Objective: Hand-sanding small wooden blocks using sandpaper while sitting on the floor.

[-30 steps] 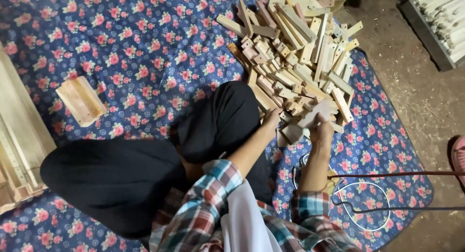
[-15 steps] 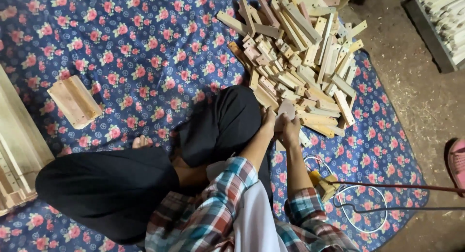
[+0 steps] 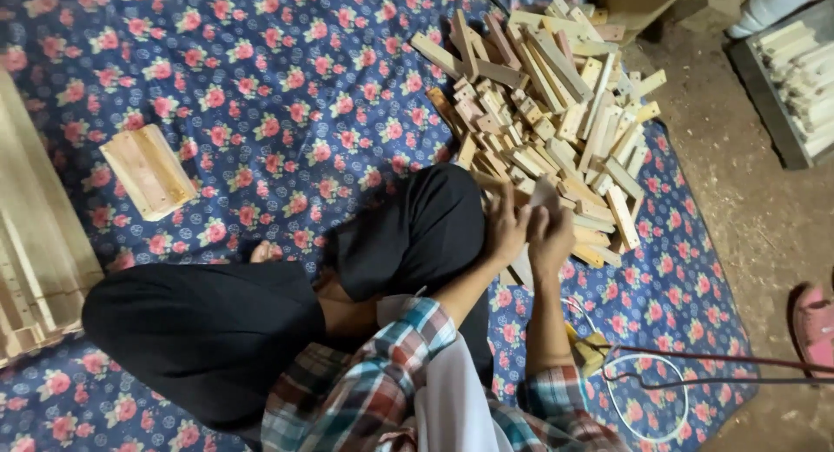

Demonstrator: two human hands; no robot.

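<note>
A: Nearest the camera: plaid sleeve (image 3: 365,391), black trousers (image 3: 261,322), person seated on the floral cloth (image 3: 261,96) spread over the floor.

B: Hands?

A: Both together just past the knee, at the near edge of the wood heap. Left hand (image 3: 504,226) has its fingers curled on a pale flat wood piece (image 3: 543,194); right hand (image 3: 550,239) is closed round the same piece from the other side. The piece stands up between them, its top showing above the fingers.

B: How would it handle?

A: My guess: light, stiff, dry offcut. Cut ends may be rough or splintery, so hold the flat faces or long edges. Not fragile, not slippery.

B: Beyond the hands?

A: Pile of wooden blocks and slats (image 3: 547,113), loose and crossed, toward the far right corner of the cloth. 1 small wooden box (image 3: 148,170) well apart near the left edge. Slatted wooden frame (image 3: 35,270) along that left edge.

B: Right side?

A: Yellow tool with a white cord (image 3: 647,400) looped on the cloth near the right elbow, a dark cable (image 3: 721,361) crossing it. Bare dirt floor (image 3: 764,235) past the cloth; a tray of pale sticks (image 3: 795,79) at the far right.

B: Packages, labels, signs?

A: 1 brown carton (image 3: 643,2) at the far edge. No labels or signs that I can make out.
</note>
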